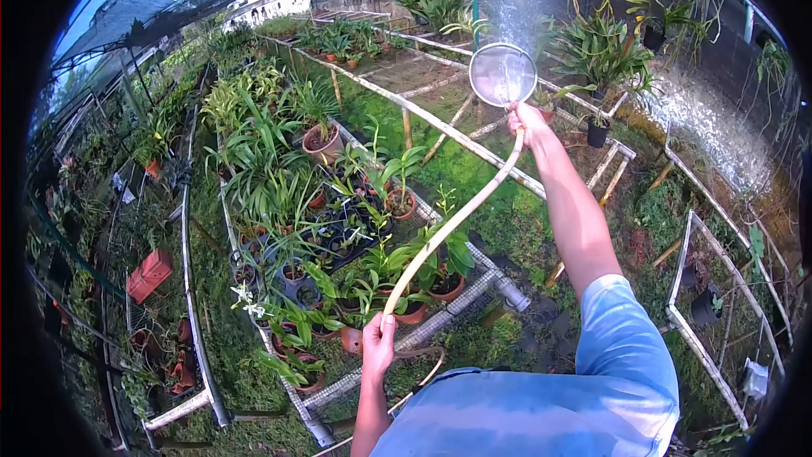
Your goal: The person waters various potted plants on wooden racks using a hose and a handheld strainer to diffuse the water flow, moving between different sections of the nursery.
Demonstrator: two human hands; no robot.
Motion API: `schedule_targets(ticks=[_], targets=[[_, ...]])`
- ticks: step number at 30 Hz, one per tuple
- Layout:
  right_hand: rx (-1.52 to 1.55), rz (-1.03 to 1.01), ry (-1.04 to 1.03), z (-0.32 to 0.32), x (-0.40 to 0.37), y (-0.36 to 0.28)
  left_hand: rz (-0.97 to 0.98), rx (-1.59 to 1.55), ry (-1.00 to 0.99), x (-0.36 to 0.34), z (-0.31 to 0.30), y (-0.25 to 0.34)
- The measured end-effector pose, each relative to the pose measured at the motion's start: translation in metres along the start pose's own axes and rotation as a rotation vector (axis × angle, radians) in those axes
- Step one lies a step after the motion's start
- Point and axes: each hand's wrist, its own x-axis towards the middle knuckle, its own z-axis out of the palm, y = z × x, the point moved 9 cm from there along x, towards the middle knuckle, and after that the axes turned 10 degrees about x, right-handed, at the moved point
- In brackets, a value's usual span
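My right hand [526, 121] reaches far forward with its fingers wrapped round the hose end, just below a round watering rose [502, 74]. Water sprays upward and away from the rose. From there the pale hose [457, 218] curves down to my left hand [378, 343], which is closed around it near my body. Past the left hand the hose loops low behind my shirt. Beside the hose stand potted plants on a rack, among them a large terracotta pot [323, 144] and a small one [401, 202].
Racks of pale poles run in rows on both sides, such as the long rail [440, 125] ahead. A hanging black pot [598, 132] is at the right. A red-brown planter [150, 276] lies at the left. Mossy ground [448, 165] shows between racks.
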Motion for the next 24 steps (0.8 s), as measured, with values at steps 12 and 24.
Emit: schedule_targets(ticks=[12,24], targets=[[0.233,0.145,0.228,-0.107,-0.114,0.182,0.023,-0.104,0.065,-0.036,-0.059,-0.048],[0.212,0.153,0.205,-0.107,-0.182,0.232,0.013,0.017,-0.101,-0.085,-0.053,-0.08]])
